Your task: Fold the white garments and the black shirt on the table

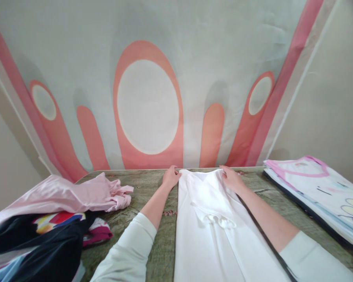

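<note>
White garment [200, 250] runs out of view below (left fingers [171, 169] partly hidden).

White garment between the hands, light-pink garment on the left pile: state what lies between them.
The head view shows the left hand, its forearm and wood-grain tabletop there.

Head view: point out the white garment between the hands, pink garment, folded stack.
White garment [204, 239], head view: flat panel below the gathered edge.
Pink garment [76, 194], head view: middle of its cloth.
Folded stack [314, 188], head view: white cloth on top.
</note>
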`<state>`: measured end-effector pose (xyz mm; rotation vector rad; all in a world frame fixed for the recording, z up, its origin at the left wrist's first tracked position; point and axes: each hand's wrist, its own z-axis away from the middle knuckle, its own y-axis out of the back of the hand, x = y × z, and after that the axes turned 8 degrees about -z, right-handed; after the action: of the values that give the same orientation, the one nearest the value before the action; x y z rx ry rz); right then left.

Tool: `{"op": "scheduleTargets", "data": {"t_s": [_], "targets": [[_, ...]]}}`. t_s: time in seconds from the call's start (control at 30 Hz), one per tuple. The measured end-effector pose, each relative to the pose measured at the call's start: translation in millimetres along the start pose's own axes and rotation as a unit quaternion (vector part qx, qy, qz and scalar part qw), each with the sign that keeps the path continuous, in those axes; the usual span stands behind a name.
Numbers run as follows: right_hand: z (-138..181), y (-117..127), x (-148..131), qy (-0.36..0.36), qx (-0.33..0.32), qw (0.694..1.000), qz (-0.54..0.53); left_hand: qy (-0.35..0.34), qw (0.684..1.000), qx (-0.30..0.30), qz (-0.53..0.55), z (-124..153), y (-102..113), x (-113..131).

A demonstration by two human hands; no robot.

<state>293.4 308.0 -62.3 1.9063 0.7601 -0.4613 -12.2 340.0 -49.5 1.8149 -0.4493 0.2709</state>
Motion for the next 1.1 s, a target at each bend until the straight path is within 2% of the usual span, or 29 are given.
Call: {"op": "scheduleTargets", "data": {"t_s": [0.13, 0.27, 0.37, 0.43, 0.5, 0.57, 0.77, 0.93, 1.1], "targets": [[-2, 5, 28, -0.023, 0.011, 0.999, -0.025, -0.017, 1.000, 0.007, -0.012, 3, 11, 10], [-4, 2, 39, -0.024, 0.007, 0.998, -0.053, -0.078, 0.997, 0.013, -0.022, 14, 17, 42], [-10, -1, 45, -0.017, 0.003, 0.998, -0.058, -0.172, 0.984, -0.040, -0.019, 34, 10, 76], [-16, -1, 47, -0.008, -0.007, 0.998, -0.058, -0.260, 0.961, -0.089, -0.034, 50, 5, 95], [-23, -1, 48, 0.003, -0.024, 0.998, -0.057, -0.327, 0.934, -0.133, -0.059, 65, 1, 106], [-29, 1, 48, 0.014, -0.046, 0.997, -0.055, -0.359, 0.915, -0.163, -0.082, 74, 0, 110], [-46, 8, 48, 0.031, -0.117, 0.991, -0.048, -0.371, 0.905, -0.181, -0.108, 78, 2, 108], [-57, 13, 50, 0.009, -0.155, 0.987, -0.049, -0.354, 0.916, -0.165, -0.086, 78, -2, 108], [-60, 12, 54, -0.007, -0.163, 0.985, -0.061, -0.342, 0.929, -0.138, -0.044, 80, -2, 106]]}}
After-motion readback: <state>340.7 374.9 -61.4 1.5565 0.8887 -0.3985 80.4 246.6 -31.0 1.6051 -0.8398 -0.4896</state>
